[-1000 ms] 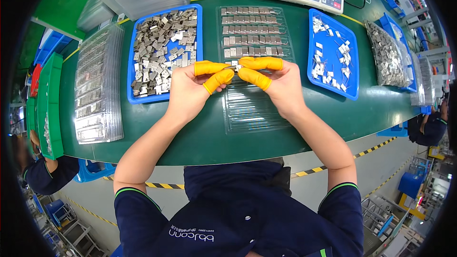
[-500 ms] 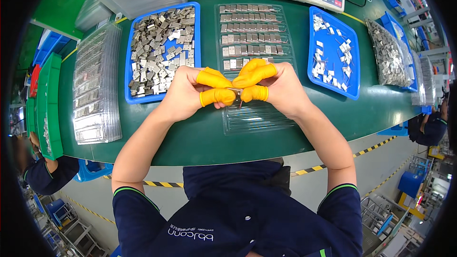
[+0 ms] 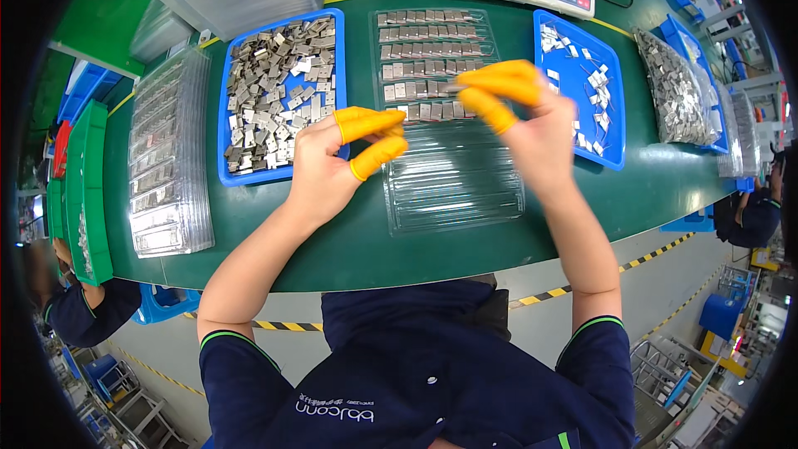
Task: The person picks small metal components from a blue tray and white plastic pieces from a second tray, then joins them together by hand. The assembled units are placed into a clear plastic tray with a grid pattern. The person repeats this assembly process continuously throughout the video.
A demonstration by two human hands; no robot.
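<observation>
A clear tray [image 3: 453, 191] was set on the table [image 3: 341, 254], long axis forward. Its metal parts [image 3: 425, 111] were overhung by the nearer right hand [image 3: 532, 120], whose grip was too blurred to tell; the left hand [image 3: 331, 154], fingertips parted, was held at their left.

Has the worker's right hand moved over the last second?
Yes: judged against the clear plastic tray lying on the table, the right hand has moved rightward and a little farther forward.
</observation>
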